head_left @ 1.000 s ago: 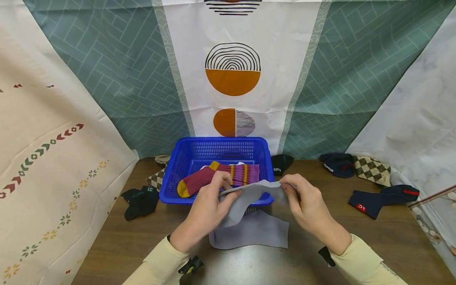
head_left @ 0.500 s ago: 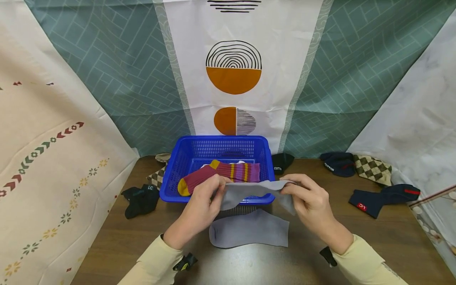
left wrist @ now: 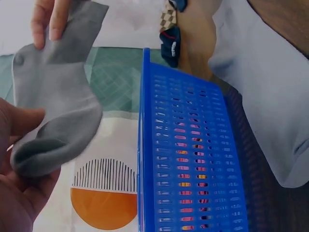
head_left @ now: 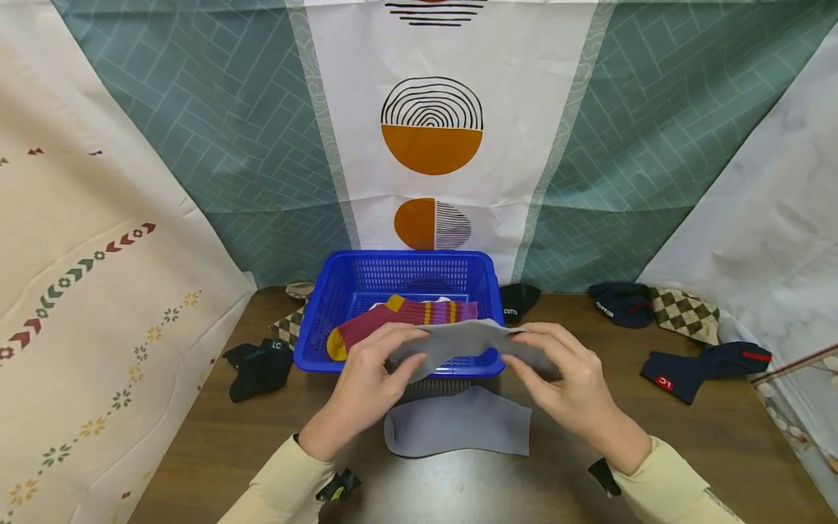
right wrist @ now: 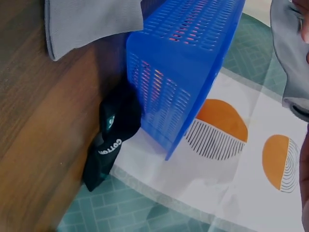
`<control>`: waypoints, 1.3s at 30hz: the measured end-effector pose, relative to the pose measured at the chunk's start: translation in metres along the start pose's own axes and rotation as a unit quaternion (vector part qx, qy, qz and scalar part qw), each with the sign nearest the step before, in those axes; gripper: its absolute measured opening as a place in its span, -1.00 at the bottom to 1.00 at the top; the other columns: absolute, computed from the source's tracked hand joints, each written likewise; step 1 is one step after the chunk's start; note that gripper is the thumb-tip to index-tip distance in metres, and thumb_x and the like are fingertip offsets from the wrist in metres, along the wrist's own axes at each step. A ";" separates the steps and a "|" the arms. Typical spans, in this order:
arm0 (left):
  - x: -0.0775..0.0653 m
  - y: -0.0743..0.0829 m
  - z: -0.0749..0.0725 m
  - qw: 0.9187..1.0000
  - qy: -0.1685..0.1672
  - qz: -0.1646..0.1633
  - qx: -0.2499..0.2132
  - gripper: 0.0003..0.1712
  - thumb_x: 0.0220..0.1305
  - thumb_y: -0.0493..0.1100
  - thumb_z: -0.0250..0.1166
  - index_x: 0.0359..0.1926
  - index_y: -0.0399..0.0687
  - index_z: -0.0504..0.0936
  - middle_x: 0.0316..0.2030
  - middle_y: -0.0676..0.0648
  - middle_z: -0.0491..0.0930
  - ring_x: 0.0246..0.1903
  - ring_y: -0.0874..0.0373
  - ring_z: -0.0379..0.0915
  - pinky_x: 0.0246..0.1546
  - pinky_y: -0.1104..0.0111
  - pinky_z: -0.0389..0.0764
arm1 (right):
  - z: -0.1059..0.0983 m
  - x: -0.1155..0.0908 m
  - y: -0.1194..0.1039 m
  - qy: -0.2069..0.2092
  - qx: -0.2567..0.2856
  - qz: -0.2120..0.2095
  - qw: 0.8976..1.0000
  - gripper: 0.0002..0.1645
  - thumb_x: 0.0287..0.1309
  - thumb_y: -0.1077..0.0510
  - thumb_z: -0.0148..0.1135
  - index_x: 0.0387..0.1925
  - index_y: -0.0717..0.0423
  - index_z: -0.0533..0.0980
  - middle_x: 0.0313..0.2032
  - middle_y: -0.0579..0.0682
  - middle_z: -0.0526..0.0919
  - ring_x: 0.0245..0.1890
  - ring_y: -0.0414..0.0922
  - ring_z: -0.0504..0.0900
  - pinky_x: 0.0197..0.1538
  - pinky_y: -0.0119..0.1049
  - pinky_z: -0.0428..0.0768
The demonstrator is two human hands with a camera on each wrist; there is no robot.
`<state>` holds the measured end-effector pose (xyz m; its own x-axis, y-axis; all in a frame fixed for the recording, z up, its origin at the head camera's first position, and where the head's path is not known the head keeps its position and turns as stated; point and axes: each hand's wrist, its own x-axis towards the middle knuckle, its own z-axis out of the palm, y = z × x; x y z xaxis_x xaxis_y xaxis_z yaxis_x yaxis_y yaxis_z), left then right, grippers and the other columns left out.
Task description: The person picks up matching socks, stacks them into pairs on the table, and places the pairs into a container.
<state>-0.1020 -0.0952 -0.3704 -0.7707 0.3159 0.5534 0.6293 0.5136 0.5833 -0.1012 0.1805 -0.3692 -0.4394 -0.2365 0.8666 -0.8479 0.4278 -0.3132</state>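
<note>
A plain grey sock [head_left: 458, 340] is stretched sideways in the air before the basket's front edge. My left hand [head_left: 366, 375] pinches one end of it between thumb and fingers. At the other end my right hand [head_left: 569, 375] grips the fabric, with the thumb below and the fingers on top. In the left wrist view the held sock [left wrist: 63, 92] hangs between both hands, one end folded near the left thumb. A second grey sock [head_left: 458, 423] lies flat on the table, beneath the held one. Behind the hands, the blue basket [head_left: 419, 256] contains maroon, yellow and purple striped socks [head_left: 419, 313].
Black socks [head_left: 260, 370] and a checkered sock [head_left: 286, 329] lie left of the basket. A black sock [head_left: 519, 300] sits at its right. Farther right are navy socks [head_left: 674, 375], a navy sock [head_left: 620, 303] and another checkered one [head_left: 684, 313]. Patterned cloth [head_left: 432, 44] hangs behind.
The held grey sock has been drawn level and shifted slightly, its ends regripped by both hands. The left hand dropped its angle; the sock on the table and the basket stayed put.
</note>
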 end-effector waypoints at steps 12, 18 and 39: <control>0.000 -0.003 -0.002 0.999 -0.019 0.006 0.029 -0.52 0.07 -0.27 0.38 0.06 0.11 0.60 0.07 0.14 0.55 0.07 0.32 0.48 0.01 0.41 0.53 | -0.010 0.000 -0.001 -0.060 -0.028 0.048 0.997 -0.27 -0.49 0.41 0.55 -0.04 0.17 0.60 -0.11 0.05 0.66 -0.16 -0.14 0.64 -0.02 -0.64 0.47; -0.003 -0.006 -0.003 0.998 -0.050 -0.012 0.038 -0.53 0.09 -0.25 0.37 0.06 0.11 0.60 0.12 0.15 0.53 0.12 0.28 0.46 -0.03 0.36 0.56 | -0.014 -0.004 -0.003 -0.102 -0.061 0.078 0.990 -0.26 -0.43 0.36 0.56 -0.01 0.04 0.60 -0.05 -0.04 0.66 -0.13 -0.19 0.66 -0.03 -0.68 0.45; -0.045 -0.011 0.013 0.979 -0.177 -0.056 0.082 -0.53 0.03 -0.29 0.39 0.02 0.10 0.64 0.07 0.12 0.58 0.07 0.26 0.49 0.01 0.29 0.55 | -0.011 -0.060 0.001 -0.230 -0.058 0.125 0.963 -0.38 -0.27 0.29 0.51 -0.01 -0.01 0.60 -0.10 -0.07 0.67 -0.15 -0.16 0.67 -0.08 -0.70 0.47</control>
<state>-0.0757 -0.1050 -0.4097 -0.8385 0.4923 0.2335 0.5368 0.6730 0.5089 -0.0722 0.2045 -0.4172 -0.7335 -0.4634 0.4973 -0.6709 0.6106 -0.4207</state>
